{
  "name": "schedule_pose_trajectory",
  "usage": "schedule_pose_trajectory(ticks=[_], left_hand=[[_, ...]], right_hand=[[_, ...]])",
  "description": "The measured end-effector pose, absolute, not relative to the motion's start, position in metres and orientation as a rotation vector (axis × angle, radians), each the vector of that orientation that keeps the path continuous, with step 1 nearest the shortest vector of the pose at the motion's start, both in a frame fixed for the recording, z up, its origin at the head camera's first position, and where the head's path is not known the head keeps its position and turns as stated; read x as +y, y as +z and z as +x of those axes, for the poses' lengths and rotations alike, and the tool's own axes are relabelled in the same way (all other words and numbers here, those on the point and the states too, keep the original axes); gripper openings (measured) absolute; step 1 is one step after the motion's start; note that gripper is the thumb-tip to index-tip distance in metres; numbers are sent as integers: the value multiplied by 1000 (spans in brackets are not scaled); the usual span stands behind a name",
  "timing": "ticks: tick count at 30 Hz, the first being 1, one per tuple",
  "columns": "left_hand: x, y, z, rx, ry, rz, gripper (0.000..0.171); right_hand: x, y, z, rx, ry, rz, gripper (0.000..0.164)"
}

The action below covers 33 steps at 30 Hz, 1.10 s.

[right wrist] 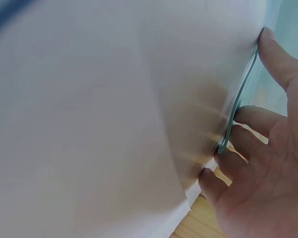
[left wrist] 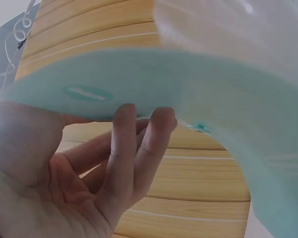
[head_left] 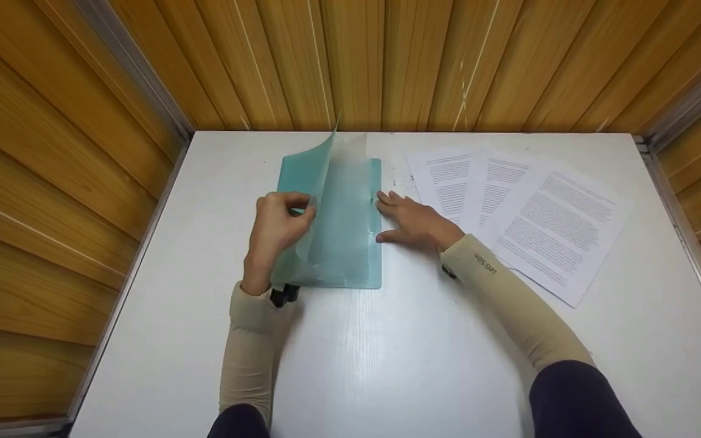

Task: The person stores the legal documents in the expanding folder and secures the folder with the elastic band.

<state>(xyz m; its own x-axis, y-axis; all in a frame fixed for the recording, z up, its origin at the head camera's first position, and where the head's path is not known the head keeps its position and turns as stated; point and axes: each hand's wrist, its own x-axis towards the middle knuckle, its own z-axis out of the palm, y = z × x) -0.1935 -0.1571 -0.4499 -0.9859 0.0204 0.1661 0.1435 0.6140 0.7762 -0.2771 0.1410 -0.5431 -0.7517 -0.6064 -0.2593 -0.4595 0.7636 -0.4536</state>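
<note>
The left hand (head_left: pixel 277 222) pinches the thin, floppy, probably slippery folder (head_left: pixel 341 225) cover's left edge, while the right hand (head_left: pixel 414 222) lies spread flat at its right edge.

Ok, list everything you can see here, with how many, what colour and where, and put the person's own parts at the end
folder: one, translucent teal plastic, flat on the table left of centre, its front cover lifted and curled up.
printed sheets: three, white with black text, fanned and overlapping on the table to the right of the folder.
table: one, white, under everything.
wall panels: wood-coloured slats, behind and to both sides of the table.
left hand: one, its fingers curled round the lifted cover's edge.
right hand: one, resting flat on the table, fingertips at the folder's right edge.
sleeves: two, beige, on the forearms.
</note>
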Motion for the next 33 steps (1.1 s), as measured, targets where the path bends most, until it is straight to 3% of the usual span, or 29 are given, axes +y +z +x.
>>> schedule_pose_trajectory(ticks=[15,33], left_hand=[[-181,-451,-197,-2641,-1395,-121,26],[-173,-458,-200,-2640,-1416,-205,25]], right_hand=[[141,-544,-280,2548,-506,-817,95],[140,-537,-278,2540,-565,-762,96]])
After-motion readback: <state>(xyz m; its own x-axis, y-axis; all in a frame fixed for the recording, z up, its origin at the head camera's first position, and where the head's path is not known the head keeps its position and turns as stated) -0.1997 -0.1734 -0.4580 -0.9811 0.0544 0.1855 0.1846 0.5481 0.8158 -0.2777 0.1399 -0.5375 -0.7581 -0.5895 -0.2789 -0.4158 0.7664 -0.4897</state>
